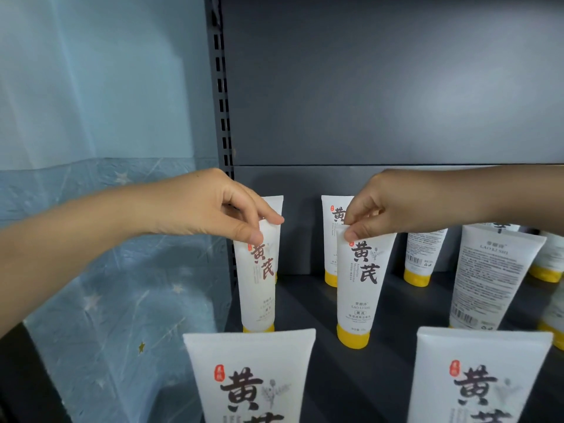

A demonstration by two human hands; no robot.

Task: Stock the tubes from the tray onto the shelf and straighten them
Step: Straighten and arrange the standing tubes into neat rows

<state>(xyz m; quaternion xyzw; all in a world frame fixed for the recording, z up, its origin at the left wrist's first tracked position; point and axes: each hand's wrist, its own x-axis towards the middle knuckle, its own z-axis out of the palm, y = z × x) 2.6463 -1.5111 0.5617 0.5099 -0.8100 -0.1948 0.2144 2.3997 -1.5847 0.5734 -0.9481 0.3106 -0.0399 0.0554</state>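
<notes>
Front tubes upright on shelf | left fingers pinch left tube top; right fingers pinch middle tube top

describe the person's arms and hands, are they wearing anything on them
The left hand and right hand wear no gloves or rings, and there is no watch or bracelet at either wrist. No sleeve shows up to the frame edges. The nails that show are short and unpainted.
</notes>
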